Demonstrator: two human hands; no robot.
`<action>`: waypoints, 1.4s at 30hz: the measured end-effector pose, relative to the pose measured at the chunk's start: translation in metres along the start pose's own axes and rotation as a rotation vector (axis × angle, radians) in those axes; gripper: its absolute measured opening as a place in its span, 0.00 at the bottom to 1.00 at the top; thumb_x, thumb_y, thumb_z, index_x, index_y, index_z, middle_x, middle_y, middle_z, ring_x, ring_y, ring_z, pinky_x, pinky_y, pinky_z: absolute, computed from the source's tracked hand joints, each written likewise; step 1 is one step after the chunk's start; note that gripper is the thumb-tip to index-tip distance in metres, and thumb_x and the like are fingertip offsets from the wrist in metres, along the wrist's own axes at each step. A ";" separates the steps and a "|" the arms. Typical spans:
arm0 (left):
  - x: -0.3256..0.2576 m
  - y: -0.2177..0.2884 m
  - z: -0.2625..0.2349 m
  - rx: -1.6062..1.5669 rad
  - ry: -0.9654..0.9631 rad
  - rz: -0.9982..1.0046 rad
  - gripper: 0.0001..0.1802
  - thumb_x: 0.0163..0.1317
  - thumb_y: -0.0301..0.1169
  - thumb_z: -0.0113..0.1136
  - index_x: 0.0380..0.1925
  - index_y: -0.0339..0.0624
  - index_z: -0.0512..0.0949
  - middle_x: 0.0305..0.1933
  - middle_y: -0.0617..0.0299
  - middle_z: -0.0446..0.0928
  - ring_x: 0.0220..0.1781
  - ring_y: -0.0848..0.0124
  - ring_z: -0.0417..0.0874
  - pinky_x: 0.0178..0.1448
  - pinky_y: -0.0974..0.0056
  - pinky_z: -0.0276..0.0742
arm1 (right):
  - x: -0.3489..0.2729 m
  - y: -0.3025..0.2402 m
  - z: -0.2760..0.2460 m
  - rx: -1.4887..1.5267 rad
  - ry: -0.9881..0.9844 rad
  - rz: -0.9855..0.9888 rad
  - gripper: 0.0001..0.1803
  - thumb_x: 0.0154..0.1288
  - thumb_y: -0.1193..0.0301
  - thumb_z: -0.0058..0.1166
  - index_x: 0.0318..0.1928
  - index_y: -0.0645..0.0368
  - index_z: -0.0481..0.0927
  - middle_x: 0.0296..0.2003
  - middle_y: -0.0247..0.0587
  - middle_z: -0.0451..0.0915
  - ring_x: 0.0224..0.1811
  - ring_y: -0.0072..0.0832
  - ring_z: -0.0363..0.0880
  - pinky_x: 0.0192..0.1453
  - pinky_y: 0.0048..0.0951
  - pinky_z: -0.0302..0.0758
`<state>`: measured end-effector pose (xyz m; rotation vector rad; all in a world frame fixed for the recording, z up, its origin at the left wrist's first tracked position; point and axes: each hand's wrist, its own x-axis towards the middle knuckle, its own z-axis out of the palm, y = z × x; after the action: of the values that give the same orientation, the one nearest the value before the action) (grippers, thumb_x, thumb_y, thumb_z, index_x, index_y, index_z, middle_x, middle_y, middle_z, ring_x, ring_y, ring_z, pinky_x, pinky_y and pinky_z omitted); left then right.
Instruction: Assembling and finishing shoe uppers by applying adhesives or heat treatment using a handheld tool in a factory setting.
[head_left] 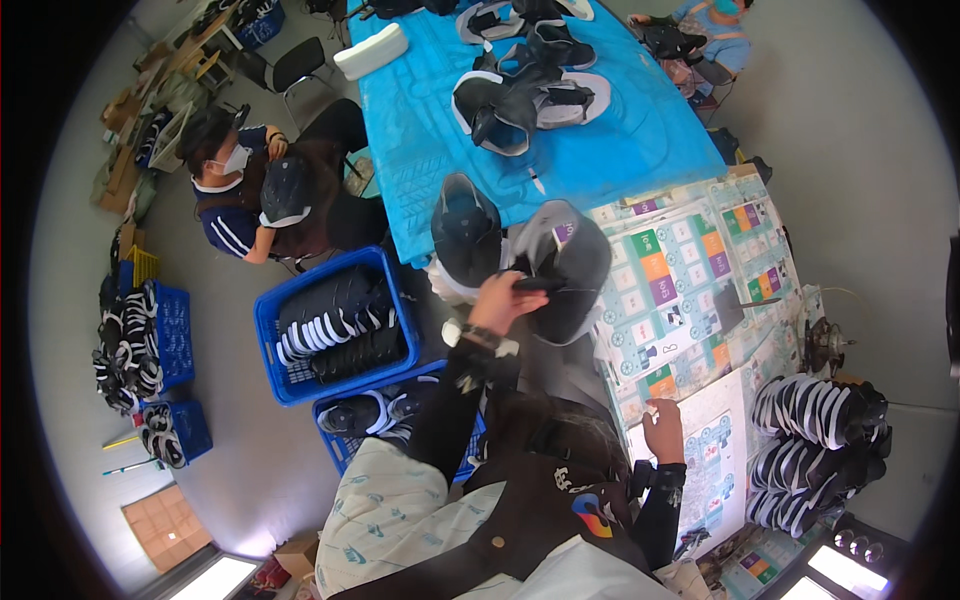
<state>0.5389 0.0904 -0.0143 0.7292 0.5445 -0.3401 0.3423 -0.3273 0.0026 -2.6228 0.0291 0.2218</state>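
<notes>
My right hand (664,428) rests on the white printed sheet (712,450) at the near edge of the worktop (620,150), fingers curled loosely and pinching nothing that I can see. Just beside it, at the near right corner, a stack of black shoe uppers with white stripes (815,440) lies in rows. My left hand (497,300) reaches forward, and its grip is pressed together on the edge of a dark grey shoe upper (570,265), which sits at the left edge of the worktop, where the colourful printed cover (690,270) meets the blue sheet (430,130). Touching it on the left is a second dark upper (466,232), standing more upright. On the floor at my left, close to the worktop, are two blue crates (275,350) holding more black and white uppers. Further out, in the middle of the blue sheet, several dark uppers with pale soles (530,95) lie in a loose heap, and a white block (370,50) is at the far left corner. A seated person in a mask (240,190) holds a dark upper beyond the crates.
</notes>
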 end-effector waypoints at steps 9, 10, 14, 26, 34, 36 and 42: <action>0.180 -0.004 0.075 -0.068 0.263 0.096 0.22 0.74 0.33 0.53 0.48 0.15 0.72 0.40 0.34 0.85 0.38 0.45 0.92 0.36 0.54 0.95 | -0.038 -0.007 -0.011 -0.003 0.059 0.114 0.15 0.63 0.74 0.60 0.50 0.62 0.82 0.48 0.54 0.81 0.57 0.52 0.78 0.65 0.49 0.73; 0.193 0.000 0.084 -0.131 0.273 0.082 0.23 0.75 0.34 0.53 0.48 0.13 0.71 0.42 0.33 0.84 0.38 0.44 0.92 0.38 0.53 0.95 | -0.045 -0.002 -0.008 -0.038 0.067 0.115 0.15 0.63 0.74 0.60 0.51 0.61 0.83 0.48 0.53 0.81 0.56 0.51 0.79 0.62 0.47 0.75; 0.236 0.012 0.058 0.223 0.205 0.074 0.26 0.71 0.37 0.63 0.49 0.17 0.71 0.38 0.40 0.84 0.29 0.51 0.90 0.33 0.52 0.93 | -0.052 0.001 0.001 0.016 0.031 0.167 0.14 0.63 0.75 0.61 0.50 0.61 0.83 0.48 0.52 0.82 0.55 0.51 0.80 0.61 0.46 0.76; 0.128 0.121 -0.073 2.072 0.560 0.985 0.08 0.65 0.31 0.58 0.38 0.45 0.85 0.42 0.55 0.83 0.52 0.50 0.82 0.52 0.49 0.81 | 0.003 -0.010 0.005 -0.040 0.033 0.067 0.14 0.65 0.76 0.60 0.51 0.61 0.83 0.50 0.51 0.81 0.57 0.48 0.80 0.53 0.43 0.82; 0.131 0.211 -0.133 2.115 0.628 0.852 0.16 0.53 0.28 0.75 0.43 0.48 0.85 0.46 0.55 0.83 0.57 0.49 0.82 0.54 0.49 0.84 | 0.009 -0.017 -0.007 -0.008 0.028 0.103 0.14 0.65 0.75 0.60 0.51 0.61 0.82 0.50 0.52 0.81 0.58 0.51 0.78 0.64 0.47 0.76; 0.138 0.210 -0.146 2.125 0.725 0.829 0.12 0.56 0.28 0.72 0.41 0.45 0.85 0.47 0.55 0.83 0.57 0.49 0.82 0.53 0.49 0.85 | 0.008 -0.021 -0.009 0.046 0.030 0.146 0.14 0.64 0.75 0.60 0.51 0.62 0.82 0.50 0.53 0.81 0.60 0.52 0.77 0.67 0.48 0.74; 0.168 0.108 -0.006 1.756 0.113 1.358 0.32 0.51 0.37 0.80 0.56 0.41 0.80 0.55 0.49 0.81 0.57 0.45 0.79 0.59 0.48 0.78 | -0.004 -0.022 -0.009 -0.030 0.079 0.169 0.14 0.64 0.75 0.63 0.51 0.61 0.84 0.49 0.51 0.82 0.58 0.50 0.79 0.66 0.46 0.74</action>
<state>0.7240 0.1524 -0.0578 2.5768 -0.4182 0.6701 0.3413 -0.3126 0.0211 -2.6595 0.2777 0.1779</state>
